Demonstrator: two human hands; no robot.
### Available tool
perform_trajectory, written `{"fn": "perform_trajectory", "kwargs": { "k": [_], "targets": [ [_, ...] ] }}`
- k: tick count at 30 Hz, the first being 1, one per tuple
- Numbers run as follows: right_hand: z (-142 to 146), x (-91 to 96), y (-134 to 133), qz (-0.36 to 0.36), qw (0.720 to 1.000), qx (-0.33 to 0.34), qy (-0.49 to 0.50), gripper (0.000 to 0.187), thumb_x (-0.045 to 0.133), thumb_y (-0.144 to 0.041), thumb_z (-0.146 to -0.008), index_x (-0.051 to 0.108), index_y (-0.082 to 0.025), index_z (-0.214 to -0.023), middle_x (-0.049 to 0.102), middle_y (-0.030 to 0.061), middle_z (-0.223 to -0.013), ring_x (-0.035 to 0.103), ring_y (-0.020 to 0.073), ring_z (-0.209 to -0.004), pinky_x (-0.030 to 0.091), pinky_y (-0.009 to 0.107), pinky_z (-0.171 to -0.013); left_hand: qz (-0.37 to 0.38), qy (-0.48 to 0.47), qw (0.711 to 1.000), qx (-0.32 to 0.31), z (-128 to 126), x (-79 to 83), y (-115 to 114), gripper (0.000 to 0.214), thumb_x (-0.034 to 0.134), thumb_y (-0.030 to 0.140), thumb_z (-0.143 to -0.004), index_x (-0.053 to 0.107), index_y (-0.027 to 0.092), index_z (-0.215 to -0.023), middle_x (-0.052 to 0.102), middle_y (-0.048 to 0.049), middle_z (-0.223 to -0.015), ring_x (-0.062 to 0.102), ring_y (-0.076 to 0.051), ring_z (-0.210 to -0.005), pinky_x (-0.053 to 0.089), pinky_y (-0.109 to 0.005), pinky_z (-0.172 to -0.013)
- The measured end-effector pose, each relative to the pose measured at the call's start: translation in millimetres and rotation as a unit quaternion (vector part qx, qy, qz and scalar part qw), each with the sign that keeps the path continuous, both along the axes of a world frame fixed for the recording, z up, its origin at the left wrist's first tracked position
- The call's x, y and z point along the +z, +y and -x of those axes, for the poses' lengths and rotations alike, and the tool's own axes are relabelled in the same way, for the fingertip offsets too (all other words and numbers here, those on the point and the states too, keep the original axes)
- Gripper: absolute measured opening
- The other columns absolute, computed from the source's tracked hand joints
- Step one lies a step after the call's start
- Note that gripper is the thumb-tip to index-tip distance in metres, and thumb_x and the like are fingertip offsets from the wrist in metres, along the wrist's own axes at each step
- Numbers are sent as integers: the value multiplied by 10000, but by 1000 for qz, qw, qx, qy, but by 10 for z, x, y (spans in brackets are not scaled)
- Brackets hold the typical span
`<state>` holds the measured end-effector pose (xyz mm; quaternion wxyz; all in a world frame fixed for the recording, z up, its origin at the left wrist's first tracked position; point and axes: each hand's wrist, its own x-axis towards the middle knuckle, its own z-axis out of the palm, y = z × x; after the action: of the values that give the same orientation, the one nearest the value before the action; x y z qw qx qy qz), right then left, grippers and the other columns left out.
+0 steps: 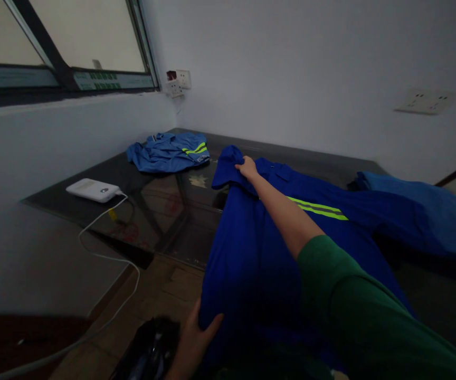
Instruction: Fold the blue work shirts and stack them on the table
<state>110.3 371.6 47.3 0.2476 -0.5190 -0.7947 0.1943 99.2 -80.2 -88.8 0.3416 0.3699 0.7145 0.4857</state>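
Right hand (247, 168) stretched forward, closed on the dark-blue garment (244, 237); left hand (196, 335) low, gripping its side edge.

A single camera on the person's head looks forward and down across a dark table (188, 227), facing the pale wall (283, 74) that fills the top of the frame. It sits close: the green sleeve (354, 295) looms at lower right, the left hand (197, 335) lies near the bottom edge, the right hand (247, 168) farther off, about mid-frame.
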Motion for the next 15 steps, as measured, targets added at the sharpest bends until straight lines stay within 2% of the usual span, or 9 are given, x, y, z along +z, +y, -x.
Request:
{"fn": "perform_trajectory", "kwargs": {
  "k": [3,5,7,9,10,12,14,15],
  "targets": [
    [-34,-114,-56,32,999,-25,-20,371,657,-283,-819,583,-145,-1155,626,168,-1201,603,263,-1108,463,377,-924,7,1,1000,-12,57,-30,22,536,700,461,-681,580,161,-1109,702,-119,-1067,672,-292,-989,549,-437,-857],
    [-118,-115,-53,55,998,4,-32,380,652,-392,-835,606,-121,-1098,644,180,-1142,613,270,-1069,463,374,-915,-22,44,999,17,116,-30,16,471,707,434,-701,545,176,-1060,680,-82,-979,667,-255,-915,552,-399,-813],
    [-262,-47,-13,92,994,47,-21,458,565,-545,-868,632,-118,-1018,672,159,-1034,634,258,-976,476,361,-873,-84,131,984,83,168,10,-4,413,704,413,-733,515,192,-1026,618,-36,-888,633,-215,-837,540,-361,-773],
    [-452,46,39,150,986,75,-7,538,487,-639,-873,645,-137,-982,681,127,-941,641,230,-864,493,344,-795,-168,226,952,121,177,104,-9,337,691,365,-769,504,207,-1002,565,-14,-847,593,-186,-787,520,-322,-732],
    [-553,85,57,181,980,86,-8,539,497,-652,-861,651,-150,-981,679,111,-914,635,213,-817,495,329,-750,-206,266,936,100,156,172,7,280,675,324,-792,511,215,-992,560,-11,-843,584,-176,-777,510,-303,-716],
    [-738,127,64,231,965,122,-29,459,601,-602,-819,669,-170,-962,672,77,-873,611,180,-752,482,292,-672,-263,326,908,-13,62,341,96,154,614,231,-842,550,228,-981,589,-17,-855,594,-166,-791,499,-284,-719],
    [-873,115,30,249,952,173,-52,333,704,-487,-764,687,-172,-870,656,38,-787,578,151,-690,459,262,-620,-270,362,882,-134,-80,533,269,152,546,181,-877,594,235,-1012,626,-35,-898,616,-171,-839,498,-292,-759],
    [-919,96,5,230,955,184,-44,278,736,-431,-733,686,-167,-802,643,20,-734,561,140,-657,449,253,-603,-253,375,876,-167,-154,629,380,173,525,187,-889,603,230,-1037,637,-47,-923,622,-179,-859,499,-303,-770]
  ]
}}
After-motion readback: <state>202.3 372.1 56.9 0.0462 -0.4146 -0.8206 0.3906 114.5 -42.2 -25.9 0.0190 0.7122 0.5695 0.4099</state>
